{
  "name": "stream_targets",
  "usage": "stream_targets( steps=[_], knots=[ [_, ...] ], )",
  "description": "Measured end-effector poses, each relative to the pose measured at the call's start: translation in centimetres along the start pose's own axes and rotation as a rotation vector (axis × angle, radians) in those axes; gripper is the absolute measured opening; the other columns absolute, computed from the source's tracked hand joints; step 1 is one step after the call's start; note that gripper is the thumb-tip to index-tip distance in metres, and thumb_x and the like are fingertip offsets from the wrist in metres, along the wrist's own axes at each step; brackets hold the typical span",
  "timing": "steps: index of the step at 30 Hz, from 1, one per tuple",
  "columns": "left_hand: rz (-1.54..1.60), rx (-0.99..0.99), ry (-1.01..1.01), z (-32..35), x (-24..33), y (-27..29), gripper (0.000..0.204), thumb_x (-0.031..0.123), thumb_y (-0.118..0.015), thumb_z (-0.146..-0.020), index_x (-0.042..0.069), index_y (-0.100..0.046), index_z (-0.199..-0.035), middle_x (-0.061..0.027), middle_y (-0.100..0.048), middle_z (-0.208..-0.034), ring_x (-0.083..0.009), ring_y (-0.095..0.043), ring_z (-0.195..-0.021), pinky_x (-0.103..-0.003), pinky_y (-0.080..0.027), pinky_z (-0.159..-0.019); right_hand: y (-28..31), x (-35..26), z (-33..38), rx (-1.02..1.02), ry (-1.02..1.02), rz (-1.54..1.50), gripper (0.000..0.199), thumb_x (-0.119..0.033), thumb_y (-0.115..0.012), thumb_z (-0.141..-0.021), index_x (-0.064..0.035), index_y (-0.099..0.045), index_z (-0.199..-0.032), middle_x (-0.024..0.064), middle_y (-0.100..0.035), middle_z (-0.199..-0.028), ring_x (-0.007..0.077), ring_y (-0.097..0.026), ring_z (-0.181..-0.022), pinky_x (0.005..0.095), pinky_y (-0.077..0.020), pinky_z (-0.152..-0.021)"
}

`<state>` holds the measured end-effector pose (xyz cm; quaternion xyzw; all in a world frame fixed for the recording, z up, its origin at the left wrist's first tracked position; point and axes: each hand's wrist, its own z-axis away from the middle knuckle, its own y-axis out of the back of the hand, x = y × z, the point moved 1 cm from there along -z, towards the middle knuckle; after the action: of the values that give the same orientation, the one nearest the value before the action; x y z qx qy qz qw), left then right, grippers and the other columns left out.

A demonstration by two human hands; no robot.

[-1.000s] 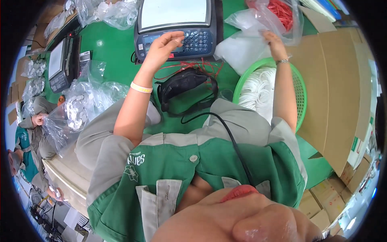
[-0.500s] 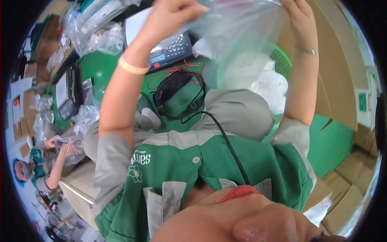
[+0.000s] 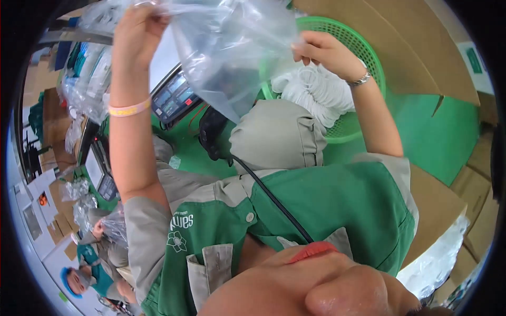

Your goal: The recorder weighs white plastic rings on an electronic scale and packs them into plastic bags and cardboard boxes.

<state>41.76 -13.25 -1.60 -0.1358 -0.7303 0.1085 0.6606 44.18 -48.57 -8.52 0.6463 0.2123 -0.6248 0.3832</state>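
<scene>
A large clear plastic bag is stretched between my two raised hands. My left hand, with a yellowish band on its wrist, grips the bag's edge near the top of the view. My right hand, a metal bracelet at its wrist, pinches the opposite side. One corner of the bag hangs down towards my knee. Just below the right hand, a green plastic basket holds bundles of white cord-like loops. A counting scale with a keypad stands behind the bag, partly covered by it.
Brown cardboard rises on the right beside the basket. A black pouch with a strap lies on the green surface. At left are a second scale, clear plastic bags and a co-worker holding a plastic bag.
Both hands have come lower and shifted left with the bag, which now hangs in front of the scale. The basket and its white bundles show more fully.
</scene>
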Motion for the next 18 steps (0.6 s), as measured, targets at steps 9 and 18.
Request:
stream_targets(
  steps=[9,18],
  knots=[
    [-0.482,0.063,0.093,2.9,-2.0,-5.1,0.049,0.005,-0.061,-0.076,0.002,-0.032,-0.116,-0.0108,-0.057,-0.095,-0.0122,-0.052,-0.081,-0.025,-0.042,-0.072,-1.4,21.7,10.6,0.614,-0.918,0.122,0.084,-0.049,-0.06,-0.072,-0.0042,-0.023,-0.131,0.0222,-0.055,-0.1,0.0287,-0.059,-0.081,0.0359,-0.0477,-0.068],
    [-1.113,0.003,-0.317,5.3,-3.0,-5.4,0.021,0.002,-0.059,-0.076,0.004,-0.06,-0.097,-0.0056,-0.06,-0.088,-0.011,-0.054,-0.072,-0.023,-0.044,-0.068,-4.7,22.6,-1.4,0.733,-1.106,0.358,0.108,-0.065,-0.059,-0.06,-0.0223,0.0,-0.139,0.0343,-0.029,-0.125,0.0422,-0.037,-0.115,0.0421,-0.0332,-0.095]
  ],
)
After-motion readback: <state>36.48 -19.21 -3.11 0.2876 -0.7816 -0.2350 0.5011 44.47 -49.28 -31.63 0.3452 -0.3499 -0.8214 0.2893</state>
